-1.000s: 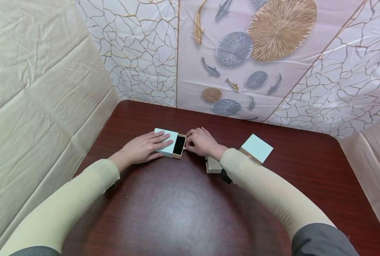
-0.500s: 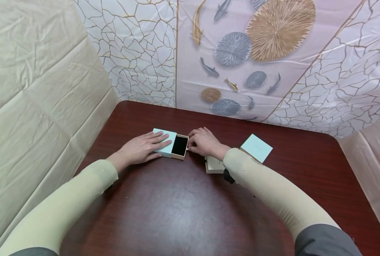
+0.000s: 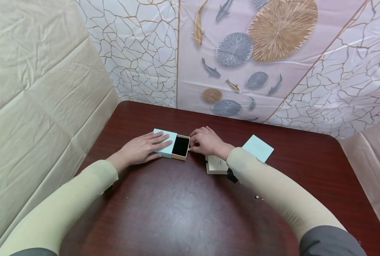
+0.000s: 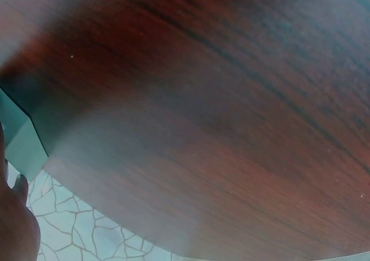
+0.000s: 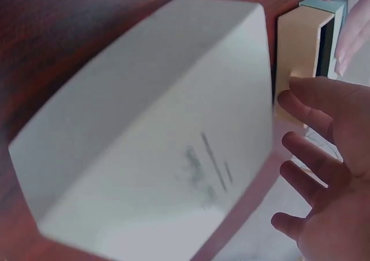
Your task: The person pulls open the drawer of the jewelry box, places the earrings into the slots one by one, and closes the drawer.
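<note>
- Box [image 3: 173, 138] on table [image 3: 158, 199]; long axis left-right, right end slightly nearer the person.
- Drawer [image 3: 181, 145] part out, points at right hand [image 3: 208, 140], which pinches its end.
- Left hand [image 3: 143, 146] straight-fingered atop box.

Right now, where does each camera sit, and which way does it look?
Head: worn on the head, looks forward and down at the wooden table; both arms, left hand and right hand show.
Left wrist: worn there, looks mostly at the wooden table; bits of the pale blue box sleeve and left hand show at the left edge.
Right wrist: worn there, looks closely at the cream box; the right hand shows, and part of the left.
Shared: head and right wrist both show the tan drawer partly out.
</note>
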### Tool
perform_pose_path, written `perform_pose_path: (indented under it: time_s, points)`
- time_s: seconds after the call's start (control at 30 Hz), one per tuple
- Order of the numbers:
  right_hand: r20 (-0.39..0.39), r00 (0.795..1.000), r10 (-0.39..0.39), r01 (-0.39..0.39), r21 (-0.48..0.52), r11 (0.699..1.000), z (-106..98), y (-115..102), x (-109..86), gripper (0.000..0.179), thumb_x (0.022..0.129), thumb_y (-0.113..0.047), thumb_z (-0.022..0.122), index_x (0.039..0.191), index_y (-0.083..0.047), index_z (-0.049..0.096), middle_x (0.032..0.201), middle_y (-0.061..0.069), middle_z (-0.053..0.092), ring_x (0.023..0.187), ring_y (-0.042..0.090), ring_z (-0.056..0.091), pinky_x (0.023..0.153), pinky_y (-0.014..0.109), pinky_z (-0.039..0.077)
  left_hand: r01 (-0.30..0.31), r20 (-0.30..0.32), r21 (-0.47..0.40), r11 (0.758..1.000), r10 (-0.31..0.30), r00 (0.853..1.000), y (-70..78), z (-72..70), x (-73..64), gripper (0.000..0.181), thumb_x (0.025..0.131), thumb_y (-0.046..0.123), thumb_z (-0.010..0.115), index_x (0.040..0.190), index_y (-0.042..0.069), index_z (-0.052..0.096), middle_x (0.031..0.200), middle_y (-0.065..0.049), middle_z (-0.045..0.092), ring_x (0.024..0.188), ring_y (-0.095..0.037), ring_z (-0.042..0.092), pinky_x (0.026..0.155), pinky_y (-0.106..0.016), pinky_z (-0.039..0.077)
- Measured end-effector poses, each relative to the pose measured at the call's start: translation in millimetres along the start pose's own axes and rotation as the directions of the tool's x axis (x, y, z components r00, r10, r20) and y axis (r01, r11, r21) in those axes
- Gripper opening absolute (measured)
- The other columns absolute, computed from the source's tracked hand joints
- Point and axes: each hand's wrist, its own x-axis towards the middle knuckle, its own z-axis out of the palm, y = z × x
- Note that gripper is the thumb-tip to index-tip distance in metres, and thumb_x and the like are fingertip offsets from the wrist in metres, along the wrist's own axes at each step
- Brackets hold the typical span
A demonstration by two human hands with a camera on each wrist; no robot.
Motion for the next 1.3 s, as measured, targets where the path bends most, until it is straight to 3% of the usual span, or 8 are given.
perform_pose_path:
  time_s: [0.17, 0.47, 0.73, 1.07, 1.3]
  points:
    - [-0.016, 1.000, 0.018, -0.018, 0.012, 1.000, -15, 6, -2.2, 0.006, 0.097, -0.020, 0.078, 0.098, -0.015, 0.080, 0.140, 0.011, 0.067, 0.139, 0.037, 0.052, 0.129, 0.065, 0.018, -0.006, -0.005, 0.002, 1.000, 0.006, 1.000, 0.2, 0.2, 0.8, 0.059, 0.106, 0.032, 0.070, 0.160, 0.015, 0.053, 0.163, -0.013, 0.050, 0.152, -0.036, 0.046, 0.124, -0.053, 0.038]
    - [-0.033, 0.999, 0.023, -0.025, -0.056, 0.998, -35, 19, -1.3, 0.023, 0.098, -0.019, 0.079, 0.120, -0.012, 0.082, 0.143, 0.013, 0.066, 0.143, 0.038, 0.049, 0.129, 0.063, 0.020, -0.004, -0.007, -0.011, 1.000, 0.004, 1.000, 1.0, 0.9, 0.5, 0.059, 0.105, 0.031, 0.070, 0.159, 0.014, 0.054, 0.163, -0.014, 0.050, 0.152, -0.036, 0.046, 0.124, -0.054, 0.038]
    - [-0.004, 0.999, 0.035, -0.035, -0.109, 0.993, -35, 20, 5.5, 0.023, 0.097, -0.021, 0.080, 0.117, -0.012, 0.082, 0.138, 0.012, 0.068, 0.142, 0.038, 0.050, 0.129, 0.064, 0.020, -0.004, -0.005, -0.005, 1.000, 0.004, 1.000, -0.2, 1.5, 0.4, 0.059, 0.106, 0.031, 0.069, 0.160, 0.015, 0.053, 0.163, -0.013, 0.050, 0.152, -0.036, 0.046, 0.124, -0.053, 0.038]
    - [0.036, 0.999, 0.018, -0.011, -0.190, 0.982, -21, 23, 14.9, 0.014, 0.094, -0.023, 0.083, 0.107, -0.016, 0.084, 0.132, 0.008, 0.070, 0.137, 0.036, 0.052, 0.126, 0.066, 0.025, -0.004, -0.005, -0.001, 1.000, 0.004, 1.000, -0.5, 2.1, -0.5, 0.059, 0.106, 0.031, 0.069, 0.160, 0.015, 0.053, 0.163, -0.013, 0.050, 0.152, -0.036, 0.045, 0.124, -0.054, 0.038]
    - [0.056, 0.998, 0.019, -0.007, -0.212, 0.977, -14, 22, 17.9, 0.004, 0.093, -0.022, 0.083, 0.092, -0.019, 0.082, 0.126, 0.005, 0.072, 0.130, 0.034, 0.055, 0.126, 0.066, 0.025, -0.006, -0.014, -0.005, 1.000, 0.005, 1.000, -0.8, 2.8, -0.7, 0.059, 0.105, 0.031, 0.070, 0.159, 0.015, 0.053, 0.163, -0.013, 0.050, 0.152, -0.036, 0.046, 0.124, -0.054, 0.038]
